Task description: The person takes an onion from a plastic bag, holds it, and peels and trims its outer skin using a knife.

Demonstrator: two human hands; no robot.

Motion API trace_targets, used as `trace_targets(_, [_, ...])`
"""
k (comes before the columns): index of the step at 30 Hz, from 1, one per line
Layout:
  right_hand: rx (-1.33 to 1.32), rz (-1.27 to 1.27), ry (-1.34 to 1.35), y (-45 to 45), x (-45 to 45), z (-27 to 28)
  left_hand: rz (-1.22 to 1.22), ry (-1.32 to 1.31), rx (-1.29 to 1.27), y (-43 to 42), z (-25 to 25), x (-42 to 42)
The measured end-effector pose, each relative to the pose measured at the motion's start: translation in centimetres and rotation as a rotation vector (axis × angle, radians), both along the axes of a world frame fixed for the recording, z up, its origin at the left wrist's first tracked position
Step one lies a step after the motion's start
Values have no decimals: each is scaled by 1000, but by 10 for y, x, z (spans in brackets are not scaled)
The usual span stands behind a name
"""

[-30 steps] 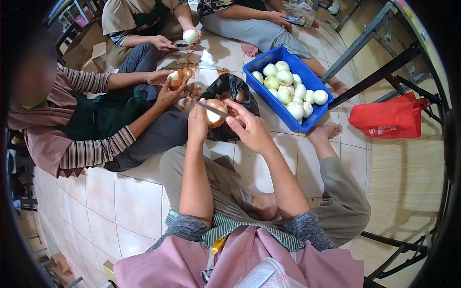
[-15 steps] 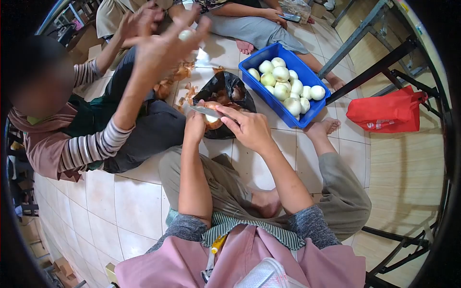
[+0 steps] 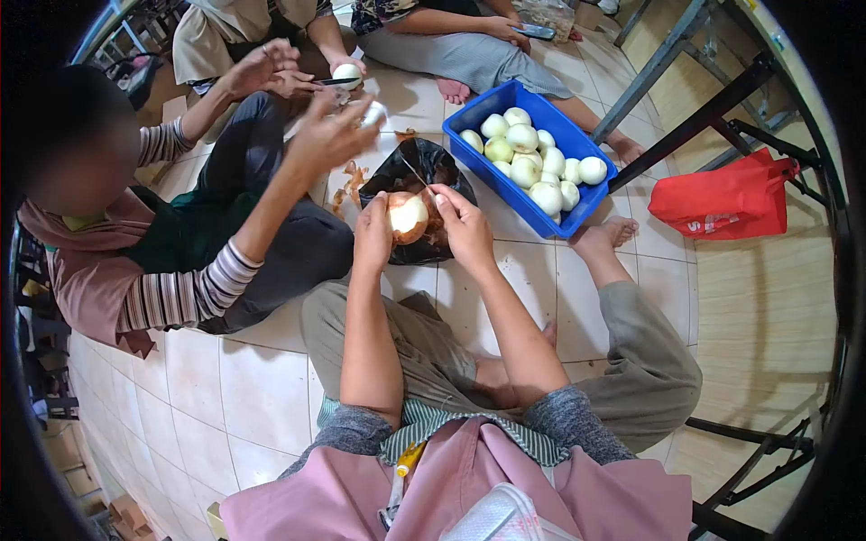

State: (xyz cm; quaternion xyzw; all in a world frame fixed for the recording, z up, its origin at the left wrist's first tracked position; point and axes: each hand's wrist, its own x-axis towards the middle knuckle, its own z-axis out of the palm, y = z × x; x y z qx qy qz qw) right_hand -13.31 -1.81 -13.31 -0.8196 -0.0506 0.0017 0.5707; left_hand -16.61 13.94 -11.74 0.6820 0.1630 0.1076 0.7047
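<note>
My left hand (image 3: 372, 238) is wrapped round a partly peeled onion (image 3: 409, 218), whose white flesh shows on top with brown skin around it. In my right hand (image 3: 466, 236) is a knife (image 3: 417, 171), its blade pointing up and away to the left; the hand sits close to the onion's right side. Under and beyond both hands lies a black plastic bag (image 3: 386, 178) with onion skins inside. To the right of the bag, a blue crate (image 3: 502, 190) holds several peeled onions (image 3: 522, 138).
At left sits a co-worker with both hands (image 3: 338, 140) raised, blurred, near a pale onion. Beyond, another person holds a peeled onion (image 3: 346, 76) and a knife. Loose skins (image 3: 347, 187) lie on the tiles. A red bag (image 3: 722, 200) and metal table legs stand right.
The knife has swung from lying across the onion to pointing up and away. More of the onion's white flesh shows. The co-worker's near hand has moved down.
</note>
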Motion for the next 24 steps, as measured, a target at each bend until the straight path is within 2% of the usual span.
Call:
trace_targets(2, [-63, -52, 53, -5, 12, -21, -48, 104, -58, 6, -7, 3])
trace_targets(4, [-108, -83, 147, -16, 17, -30, -9, -23, -312, 1, -13, 4])
trace_targets(7, [-143, -82, 283, -29, 21, -35, -90, -148, -549, 3, -5, 4])
trace_targets(9, [-55, 24, 242, -30, 20, -44, -186, -201, -666, 4, 7, -2])
trace_targets(10, [-12, 72, 237, -26, 18, -44, -219, -202, -665, 5, 6, -1])
trace_targets(12, [36, 114, 161, -21, 16, -43, -130, -141, -639, -3, 4, 3])
trace_targets(15, [287, 175, 328, -19, 11, -7, -77, -114, -538, -5, -3, 7])
trace_targets(17, [361, 169, 306, -16, 3, 22, -30, -148, -504, -14, -3, 10])
trace_targets(18, [397, 163, 295, -14, 0, 28, -112, -145, -537, -10, -2, 7])
trace_targets(21, [464, 188, 222, -14, 0, 25, -154, -166, -523, -17, 9, 6])
trace_targets(24, [169, 149, -25, -10, -8, 23, -200, -219, -584, -20, 3, 7])
